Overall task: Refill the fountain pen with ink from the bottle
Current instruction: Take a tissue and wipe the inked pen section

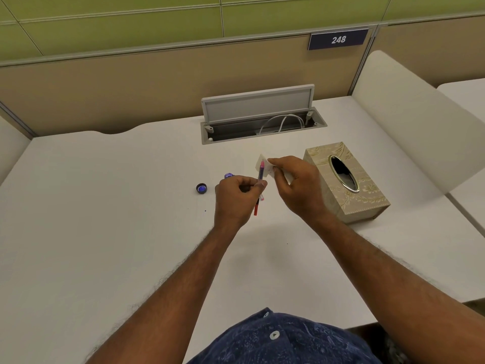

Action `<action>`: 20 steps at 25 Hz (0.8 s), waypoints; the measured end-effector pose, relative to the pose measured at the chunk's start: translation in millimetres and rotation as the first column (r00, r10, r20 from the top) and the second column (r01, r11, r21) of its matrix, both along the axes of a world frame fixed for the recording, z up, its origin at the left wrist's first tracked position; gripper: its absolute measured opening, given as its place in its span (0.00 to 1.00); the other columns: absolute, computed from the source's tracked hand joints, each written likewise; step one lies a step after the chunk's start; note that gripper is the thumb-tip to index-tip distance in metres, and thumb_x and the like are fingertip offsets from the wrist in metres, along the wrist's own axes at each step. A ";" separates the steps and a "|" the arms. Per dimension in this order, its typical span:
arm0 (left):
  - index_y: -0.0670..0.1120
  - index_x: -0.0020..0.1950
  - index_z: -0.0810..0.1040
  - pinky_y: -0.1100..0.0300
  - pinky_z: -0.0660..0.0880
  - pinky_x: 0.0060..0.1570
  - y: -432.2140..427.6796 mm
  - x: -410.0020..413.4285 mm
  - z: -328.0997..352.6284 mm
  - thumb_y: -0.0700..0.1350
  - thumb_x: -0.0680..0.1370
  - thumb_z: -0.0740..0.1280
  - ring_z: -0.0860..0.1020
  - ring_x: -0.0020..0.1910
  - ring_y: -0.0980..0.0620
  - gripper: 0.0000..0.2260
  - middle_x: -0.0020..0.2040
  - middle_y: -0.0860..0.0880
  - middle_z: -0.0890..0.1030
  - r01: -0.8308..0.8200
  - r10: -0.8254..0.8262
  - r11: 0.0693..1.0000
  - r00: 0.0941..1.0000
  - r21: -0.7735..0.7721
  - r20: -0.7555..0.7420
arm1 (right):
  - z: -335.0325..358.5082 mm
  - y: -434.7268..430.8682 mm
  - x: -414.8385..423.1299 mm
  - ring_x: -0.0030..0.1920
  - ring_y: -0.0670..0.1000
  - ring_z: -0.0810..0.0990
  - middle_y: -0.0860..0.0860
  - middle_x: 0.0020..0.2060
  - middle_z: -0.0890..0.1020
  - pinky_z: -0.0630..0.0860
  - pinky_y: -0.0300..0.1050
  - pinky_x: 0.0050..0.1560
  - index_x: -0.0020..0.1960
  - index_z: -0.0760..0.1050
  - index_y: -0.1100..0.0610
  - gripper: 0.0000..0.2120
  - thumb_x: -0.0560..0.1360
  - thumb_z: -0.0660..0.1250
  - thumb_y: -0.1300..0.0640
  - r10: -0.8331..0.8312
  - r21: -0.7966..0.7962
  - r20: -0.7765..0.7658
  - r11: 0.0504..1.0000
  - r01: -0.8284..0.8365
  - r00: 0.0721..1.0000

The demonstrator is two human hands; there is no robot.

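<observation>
Left hand [237, 197] grip: holds pen [260, 177] | right hand [294, 179] grip: pinches tissue [263, 166] at nib — wiping | bottle [228, 176] open, cap [201, 188] at 9 o'clock on bench [105, 206] | left: reassemble pen, recap bottle — nearly done, I judge

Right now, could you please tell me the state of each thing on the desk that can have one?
Small blue-glass ink bottle: uncapped, upright, mostly hidden behind the left hand.
Round dark bottle cap: off, lying on the white desk.
Slim pink-and-red fountain pen: held in the left hand, tip against tissue.
White tissue piece: pinched in the right hand.
Beige patterned tissue box: closed, no tissue protruding.
Grey cable hatch: lid raised.
</observation>
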State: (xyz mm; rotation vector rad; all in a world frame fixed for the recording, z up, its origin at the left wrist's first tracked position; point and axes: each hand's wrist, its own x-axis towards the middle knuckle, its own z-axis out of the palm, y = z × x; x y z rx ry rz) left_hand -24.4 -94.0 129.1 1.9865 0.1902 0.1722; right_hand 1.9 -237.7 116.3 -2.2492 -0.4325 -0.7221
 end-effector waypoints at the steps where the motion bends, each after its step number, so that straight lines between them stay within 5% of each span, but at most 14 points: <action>1: 0.41 0.48 0.84 0.60 0.79 0.47 -0.6 -0.6 0.5 0.49 0.73 0.73 0.82 0.38 0.51 0.12 0.41 0.45 0.85 -0.005 0.005 1.000 1.000 0.001 -0.004 | -2.1 -0.5 0.6 0.47 0.55 0.84 0.57 0.48 0.86 0.81 0.48 0.47 0.54 0.82 0.62 0.12 0.76 0.65 0.56 0.015 -0.059 0.043 0.998 -0.012 0.999; 5: 0.41 0.48 0.85 0.55 0.81 0.48 1.4 -0.7 1.3 0.49 0.72 0.74 0.82 0.38 0.51 0.12 0.40 0.46 0.85 -0.042 0.042 0.999 0.999 -0.001 -0.008 | -9.7 -1.2 3.8 0.46 0.56 0.85 0.57 0.46 0.86 0.79 0.51 0.47 0.53 0.83 0.61 0.11 0.74 0.68 0.58 0.042 -0.208 0.119 0.978 -0.016 0.992; 11: 0.40 0.49 0.84 0.52 0.81 0.50 1.8 -1.1 -0.6 0.49 0.72 0.74 0.83 0.39 0.50 0.13 0.42 0.46 0.85 -0.085 0.085 0.996 0.996 -0.002 -0.031 | -6.0 -0.9 2.8 0.45 0.56 0.84 0.57 0.46 0.86 0.76 0.49 0.48 0.52 0.83 0.61 0.11 0.73 0.69 0.58 -0.013 -0.228 0.159 0.972 0.049 0.987; 20: 0.41 0.49 0.84 0.60 0.80 0.45 0.3 -3.2 0.5 0.48 0.72 0.74 0.81 0.36 0.53 0.12 0.40 0.46 0.85 -0.092 0.092 0.996 0.996 0.007 -0.002 | -3.0 1.5 4.6 0.41 0.57 0.84 0.57 0.44 0.86 0.77 0.50 0.45 0.52 0.83 0.61 0.11 0.73 0.68 0.59 0.054 -0.391 0.213 0.920 0.034 0.976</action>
